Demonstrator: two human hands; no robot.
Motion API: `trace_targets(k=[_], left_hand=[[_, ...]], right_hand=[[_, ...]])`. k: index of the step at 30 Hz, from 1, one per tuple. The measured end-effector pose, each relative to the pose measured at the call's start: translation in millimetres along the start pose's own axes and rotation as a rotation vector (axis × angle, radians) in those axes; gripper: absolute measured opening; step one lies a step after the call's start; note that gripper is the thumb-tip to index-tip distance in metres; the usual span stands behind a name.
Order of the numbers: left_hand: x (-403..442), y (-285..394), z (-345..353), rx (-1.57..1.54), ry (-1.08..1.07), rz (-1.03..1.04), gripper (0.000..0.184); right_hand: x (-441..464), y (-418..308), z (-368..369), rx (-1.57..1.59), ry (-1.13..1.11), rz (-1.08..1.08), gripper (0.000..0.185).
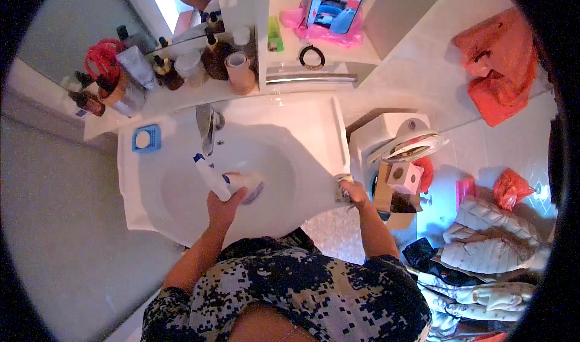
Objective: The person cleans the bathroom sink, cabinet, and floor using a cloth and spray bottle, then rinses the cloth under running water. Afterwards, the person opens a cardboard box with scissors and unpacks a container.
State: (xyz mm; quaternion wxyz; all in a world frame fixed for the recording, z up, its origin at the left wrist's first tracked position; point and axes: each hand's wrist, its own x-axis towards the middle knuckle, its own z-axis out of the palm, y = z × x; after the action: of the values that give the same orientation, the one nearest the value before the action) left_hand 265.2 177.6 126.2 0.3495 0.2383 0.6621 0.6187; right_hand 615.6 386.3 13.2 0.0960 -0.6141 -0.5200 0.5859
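The head view shows one white spray bottle [211, 177] over the basin [281, 167], clamped by the left hand's [226, 206] fingers; the right hand's [354, 192] fingers seem closed on something indistinct at the counter's [308, 115] right edge. Work looks under way; what's finished or left is unclear. Farther: one faucet [207, 127], one soap dish [156, 145], one soap bar [142, 139].

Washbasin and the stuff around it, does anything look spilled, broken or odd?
I can't make out any spill or damage on the washbasin; the white, blue-tipped container tilts because the left hand holds it. Slightly untidy: at right, a white box sits askew at an open cardboard box.
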Motion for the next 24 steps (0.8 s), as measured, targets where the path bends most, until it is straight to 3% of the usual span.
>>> trace_targets(k=[1, 4, 5, 7, 9, 11, 13, 15, 16, 21, 23, 24], left_hand=[[-3.8, 2.7, -1.4, 0.004, 0.016, 0.009, 0.034], [-2.7, 15.4, -2.3, 0.015, 0.048, 0.026, 0.034], [-1.8, 14.9, -2.2, 0.018, 0.064, 0.009, 0.033], [-5.3, 9.1, -7.4, 0.076, 0.082, -0.096, 0.036], [0.5, -1.4, -8.4, 0.0, 0.03, -0.02, 0.037], [-0.3, -5.9, -8.5, -0.027, -0.01, 0.031, 0.038], [-2.8, -2.9, -9.7, 0.005, -0.022, 0.047, 0.038], [-2.3, -8.0, -20.1, 0.039, -0.057, 0.007, 0.037], [-0.7, -10.0, -23.7, 0.052, -0.071, -0.008, 0.036], [-4.3, -14.8, -26.3, 0.026, -0.17, -0.002, 0.036], [-0.8, -12.6, -23.1, 0.038, -0.194, 0.014, 0.036], [-1.5, -8.3, -23.7, 0.069, -0.197, 0.028, 0.036]], right_hand=[[-2.2, 4.6, 1.8, -0.142, -0.003, -0.179, 0.039], [-23.2, 6.9, 10.8, 0.028, 0.15, 0.098, 0.039], [-26.9, 28.4, 5.0, 0.065, 0.086, -0.115, 0.039], [-40.5, 42.4, 8.4, 0.222, 0.047, 0.096, 0.04], [-65.7, 33.0, 23.1, 0.54, 0.021, 0.325, 0.042], [-71.3, 42.5, 50.6, 0.765, -0.015, 0.282, 0.045], [-95.5, 22.7, 97.4, 0.8, -0.1, 0.211, 0.039], [-99.8, 47.8, 171.0, 0.731, -0.081, 0.314, 0.037], [-127.3, 10.6, 179.7, 0.69, -0.012, 0.464, 0.037], [-126.0, 40.1, 184.9, 0.562, -0.178, 0.443, 0.043], [-95.4, 60.4, 174.2, 0.268, 0.013, 0.246, 0.048], [-82.3, 54.3, 149.4, 0.556, 0.074, 0.089, 0.05]])
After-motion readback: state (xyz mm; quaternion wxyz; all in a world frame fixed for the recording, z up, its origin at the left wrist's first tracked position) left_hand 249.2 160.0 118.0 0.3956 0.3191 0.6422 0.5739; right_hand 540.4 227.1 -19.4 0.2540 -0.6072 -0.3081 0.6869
